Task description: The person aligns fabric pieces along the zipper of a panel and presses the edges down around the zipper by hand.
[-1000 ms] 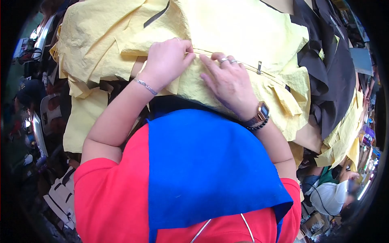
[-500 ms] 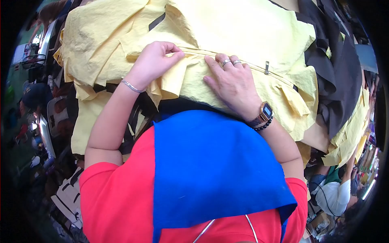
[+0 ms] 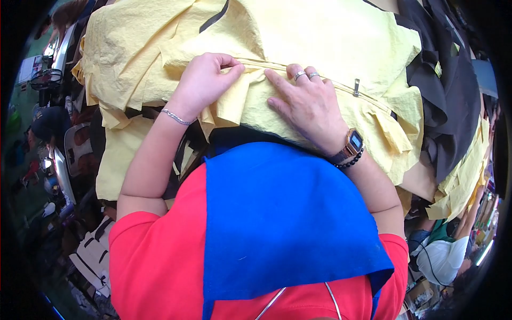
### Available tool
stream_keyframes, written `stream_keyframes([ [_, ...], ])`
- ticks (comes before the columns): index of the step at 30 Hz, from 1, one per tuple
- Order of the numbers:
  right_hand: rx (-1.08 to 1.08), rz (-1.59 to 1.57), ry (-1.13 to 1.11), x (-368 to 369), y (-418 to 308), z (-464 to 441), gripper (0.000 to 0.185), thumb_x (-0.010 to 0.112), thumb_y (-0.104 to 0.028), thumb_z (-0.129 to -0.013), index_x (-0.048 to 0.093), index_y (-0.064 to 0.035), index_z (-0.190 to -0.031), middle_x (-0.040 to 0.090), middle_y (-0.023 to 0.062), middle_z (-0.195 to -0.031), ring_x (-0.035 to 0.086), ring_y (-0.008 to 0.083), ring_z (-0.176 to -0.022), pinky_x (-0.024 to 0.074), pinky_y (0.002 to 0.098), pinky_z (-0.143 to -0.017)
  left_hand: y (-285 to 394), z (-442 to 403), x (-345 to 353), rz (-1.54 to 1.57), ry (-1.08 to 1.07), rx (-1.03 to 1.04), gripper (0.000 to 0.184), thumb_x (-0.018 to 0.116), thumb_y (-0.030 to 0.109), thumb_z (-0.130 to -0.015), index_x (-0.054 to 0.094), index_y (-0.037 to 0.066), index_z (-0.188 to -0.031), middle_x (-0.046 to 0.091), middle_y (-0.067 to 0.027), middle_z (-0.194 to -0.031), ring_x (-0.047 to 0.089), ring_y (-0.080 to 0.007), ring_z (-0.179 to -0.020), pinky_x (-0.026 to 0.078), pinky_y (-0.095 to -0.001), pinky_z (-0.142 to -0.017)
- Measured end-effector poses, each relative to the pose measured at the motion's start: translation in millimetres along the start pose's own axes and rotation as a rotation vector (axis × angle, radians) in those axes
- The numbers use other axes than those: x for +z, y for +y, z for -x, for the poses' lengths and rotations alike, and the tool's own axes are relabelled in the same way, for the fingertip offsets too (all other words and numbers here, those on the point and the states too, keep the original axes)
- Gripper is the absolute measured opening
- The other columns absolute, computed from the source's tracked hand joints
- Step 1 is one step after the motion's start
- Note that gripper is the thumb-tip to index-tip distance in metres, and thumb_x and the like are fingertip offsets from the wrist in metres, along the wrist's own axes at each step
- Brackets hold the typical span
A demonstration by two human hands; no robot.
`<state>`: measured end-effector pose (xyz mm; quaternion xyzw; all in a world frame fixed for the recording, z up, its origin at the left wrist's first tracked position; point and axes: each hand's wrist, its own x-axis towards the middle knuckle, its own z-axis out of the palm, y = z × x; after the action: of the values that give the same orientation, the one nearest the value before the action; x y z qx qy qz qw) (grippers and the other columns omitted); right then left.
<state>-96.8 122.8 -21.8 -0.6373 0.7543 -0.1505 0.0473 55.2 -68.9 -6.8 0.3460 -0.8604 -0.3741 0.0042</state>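
Yellow fabric lies spread and folded across the work surface in front of me. A narrow folded seam strip runs slantwise over it, with a small dark metal piece like a zipper pull or clip near its right part. My left hand pinches the fabric edge at the strip's left end, thumb against curled fingers. My right hand rests on the yellow fabric with fingers spread, its fingertips along the strip. The index finger points toward the left hand. What lies under the right palm is hidden.
Dark fabric hangs in folds at the right, beside more yellow pieces. A blue apron covers my front, close to the fabric. Another person is at the lower right; others work at the left. A white chair stands at the left.
The view has shifted slightly, so the fabric sits a little farther right. My right index finger has stretched out and lies farther from the other fingers. The left pinch stays the same.
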Motion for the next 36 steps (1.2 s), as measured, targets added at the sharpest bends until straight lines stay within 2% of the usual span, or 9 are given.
stream_keyframes([
  [2, 0.003, -0.004, -0.011, -1, 0, -1, 0.047, 0.067, -0.041, -0.094, 0.060, -0.0193, -0.135, 0.064, 0.0115, -0.123, 0.064, 0.0264, -0.108, 0.0523, 0.0441, -0.073, -3, 1, 2, -0.009, 0.043, 0.086, 0.030, 0.071, 0.024, -0.095, 0.073, -0.006, -0.099, 0.075, -0.0087, -0.086, 0.067, -0.0088, -0.077, 0.054, -0.0266, -0.073],
  [5, 0.010, -0.003, -0.024, -3, 0, -3, 0.048, 0.067, -0.042, -0.094, 0.060, -0.0203, -0.136, 0.064, 0.0103, -0.120, 0.063, 0.0262, -0.106, 0.0527, 0.0431, -0.074, -4, 2, 0, 0.088, 0.038, 0.013, 0.028, 0.071, 0.022, -0.095, 0.072, -0.006, -0.099, 0.075, -0.0081, -0.085, 0.067, -0.0090, -0.078, 0.054, -0.0266, -0.074],
  [8, 0.016, 0.010, -0.013, -2, -2, -3, 0.048, 0.067, -0.042, -0.094, 0.062, -0.0218, -0.137, 0.063, 0.0081, -0.116, 0.062, 0.0257, -0.102, 0.0530, 0.0416, -0.077, -8, 1, -3, -0.013, 0.055, 0.053, 0.025, 0.072, 0.020, -0.094, 0.072, -0.004, -0.100, 0.075, -0.0082, -0.086, 0.068, -0.0102, -0.077, 0.054, -0.0275, -0.073],
  [14, 0.016, -0.001, -0.024, -3, -1, -3, 0.048, 0.066, -0.044, -0.094, 0.061, -0.0220, -0.137, 0.062, 0.0091, -0.118, 0.062, 0.0263, -0.103, 0.0525, 0.0424, -0.078, 3, 5, -5, -0.269, 0.123, 0.059, 0.022, 0.072, 0.026, -0.093, 0.075, 0.006, -0.100, 0.076, -0.0096, -0.087, 0.072, -0.0193, -0.075, 0.055, -0.0318, -0.071],
  [17, 0.013, -0.007, -0.026, -3, 0, -3, 0.049, 0.066, -0.044, -0.094, 0.060, -0.0222, -0.138, 0.062, 0.0092, -0.118, 0.062, 0.0265, -0.103, 0.0523, 0.0426, -0.078, 5, 6, -6, -0.377, 0.162, 0.084, 0.020, 0.069, 0.034, -0.093, 0.077, 0.016, -0.095, 0.075, -0.0072, -0.081, 0.073, -0.0292, -0.076, 0.058, -0.0427, -0.069],
  [26, 0.013, -0.011, -0.013, -2, 0, -3, 0.049, 0.067, -0.044, -0.094, 0.060, -0.0216, -0.137, 0.062, 0.0094, -0.117, 0.062, 0.0266, -0.102, 0.0522, 0.0428, -0.077, 0, 5, -7, -0.367, 0.171, 0.170, 0.020, 0.068, 0.032, -0.094, 0.076, 0.013, -0.095, 0.074, -0.0093, -0.083, 0.073, -0.0299, -0.079, 0.057, -0.0426, -0.071],
  [36, 0.012, -0.003, -0.016, -2, -1, -4, 0.049, 0.067, -0.043, -0.094, 0.061, -0.0212, -0.136, 0.062, 0.0091, -0.116, 0.062, 0.0271, -0.102, 0.0529, 0.0434, -0.077, -3, 4, -6, -0.379, 0.166, 0.107, 0.023, 0.072, 0.031, -0.093, 0.077, 0.010, -0.101, 0.076, -0.0109, -0.089, 0.073, -0.0290, -0.079, 0.056, -0.0385, -0.072],
])
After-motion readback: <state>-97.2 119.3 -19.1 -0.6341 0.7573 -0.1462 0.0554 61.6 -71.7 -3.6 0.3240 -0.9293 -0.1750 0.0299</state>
